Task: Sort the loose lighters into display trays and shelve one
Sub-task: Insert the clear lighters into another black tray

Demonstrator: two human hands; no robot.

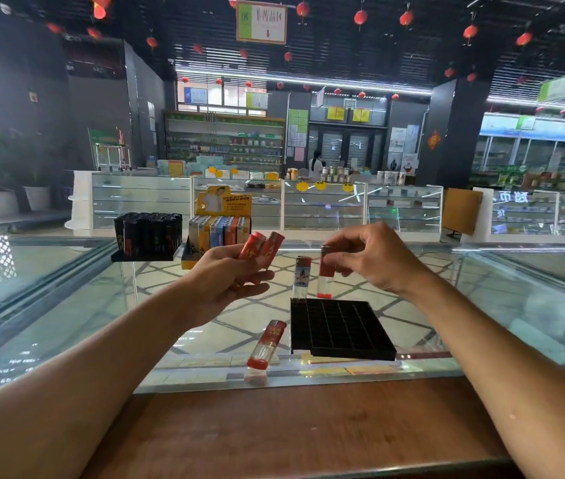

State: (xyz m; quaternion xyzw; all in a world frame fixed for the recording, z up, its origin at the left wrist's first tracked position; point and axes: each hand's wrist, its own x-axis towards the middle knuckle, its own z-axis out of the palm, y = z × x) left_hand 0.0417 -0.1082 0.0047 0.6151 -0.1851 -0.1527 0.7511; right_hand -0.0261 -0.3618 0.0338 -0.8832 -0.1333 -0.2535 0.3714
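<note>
**tray_guy:** So the fingers (341,267) of the right hand (374,257) are pinched round the metal cap end of a red lighter (326,274). It's held upright with its base right at the far row of the black tray (339,328). Can't tell if it's actually seated in a slot or just above one. The left hand (226,278) is curled round a pair of red lighters (264,245), tops poking up, basically the reserve stock.

**flintwheel:** Top-end pinch looks right to me. These are light, stiff little plastic tubes, so no force needed, but the clear bodies are smooth and I'd guess slippery. Holding up by the cap also keeps your fingers clear of the slot walls. The slots look snug, so go straight down, no tilt, or it'll probably catch on a divider.

**tray_guy:** There's a white lighter (302,276) standing in the tray's far left corner, just beside the red one. Any risk there?

**flintwheel:** Could knock it over if you come in crooked. It's tall and narrow, so I'd expect it to tip easily.

**tray_guy:** Also one loose lighter (267,344) lying flat on the glass worktop (101,305), just left of the tray near the front edge. Over by the far edge sit a full tray of black lighters (148,233) and a yellow display box (220,229), side by side.

**flintwheel:** Loads of empty slots then. Early days, I'd say.
</note>
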